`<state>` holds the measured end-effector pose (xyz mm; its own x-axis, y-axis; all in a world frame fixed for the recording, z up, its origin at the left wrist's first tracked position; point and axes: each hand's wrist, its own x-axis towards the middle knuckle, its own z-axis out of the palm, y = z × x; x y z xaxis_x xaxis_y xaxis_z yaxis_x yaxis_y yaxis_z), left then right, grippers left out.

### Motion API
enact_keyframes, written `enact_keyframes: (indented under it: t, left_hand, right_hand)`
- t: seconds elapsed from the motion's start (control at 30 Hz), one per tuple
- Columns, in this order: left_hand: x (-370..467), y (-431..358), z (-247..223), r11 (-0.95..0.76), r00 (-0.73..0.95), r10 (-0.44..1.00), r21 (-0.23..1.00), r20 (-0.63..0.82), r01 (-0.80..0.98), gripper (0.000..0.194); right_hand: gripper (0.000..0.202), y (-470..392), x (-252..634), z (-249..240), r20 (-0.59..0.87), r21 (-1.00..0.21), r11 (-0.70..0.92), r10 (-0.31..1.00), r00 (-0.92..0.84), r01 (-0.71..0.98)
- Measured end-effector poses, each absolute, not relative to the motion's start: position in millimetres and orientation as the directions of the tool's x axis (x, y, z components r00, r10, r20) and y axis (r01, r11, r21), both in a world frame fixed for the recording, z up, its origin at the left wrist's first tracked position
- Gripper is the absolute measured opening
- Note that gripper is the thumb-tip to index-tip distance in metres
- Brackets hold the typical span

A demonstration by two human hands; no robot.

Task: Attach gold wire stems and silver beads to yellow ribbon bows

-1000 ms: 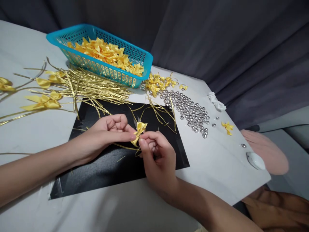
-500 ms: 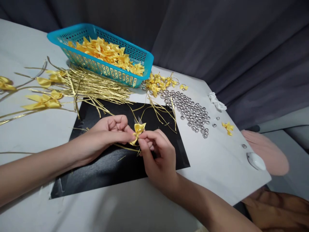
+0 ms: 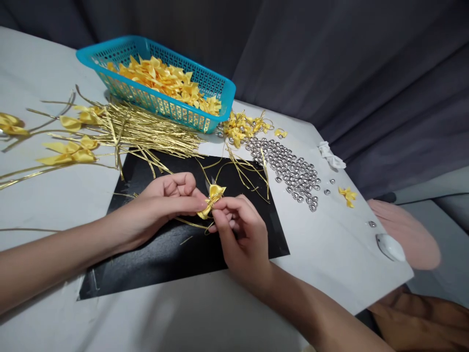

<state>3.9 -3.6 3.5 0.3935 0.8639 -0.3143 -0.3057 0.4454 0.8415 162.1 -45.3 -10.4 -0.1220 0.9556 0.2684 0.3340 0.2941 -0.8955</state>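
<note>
Two-handed grip on a small yellow bow point(image 3: 216, 192), held just above the black mat point(image 3: 157, 264); clock directions are read from this bow, with twelve at the top of the view. The fingers of my left hand point(image 3: 157, 210) are clamped on the bow from nine o'clock, thumb against forefinger; those of my right hand point(image 3: 249, 239) pinch it near its middle from four o'clock. A gold cord point(image 3: 192, 224) passes below the bow; whether it is fastened there is hidden by my fingertips.

On the white worktop point(image 3: 322, 264), the blue basket point(image 3: 229, 100) of bows stands at eleven o'clock, the pile of gold cords point(image 3: 146, 129) at ten, and the silver beads point(image 3: 289, 168) between two and three.

Likely faults, by my judgement: the satin is slick and my hold small, so uneven pressure could twist the loops or let the bow slip. Pinching too hard could crease it. The springy cord could uncurl if one hand eases. A grey pointed thing point(image 3: 207, 186) close behind the bow could snag the ribbon should my hands drift towards twelve.
</note>
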Motion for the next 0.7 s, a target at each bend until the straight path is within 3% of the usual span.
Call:
enact_keyframes:
  t: [0.3,0.7]
  left_hand:
    - [3.1,-3.5,1.7,0.455,0.395,0.864,0.82,-0.313,-0.346,0.032]
    - [4.8,-4.5,-0.8,0.357,0.38,0.891,0.901,-0.248,-0.249,0.033]
  right_hand:
    - [0.011,-45.9,161.3,-8.6,0.28,-0.886,0.293,0.956,-0.091,0.359]
    - [0.012,-49.3,160.8,-7.2,0.335,-0.837,0.346,0.937,-0.104,0.424]
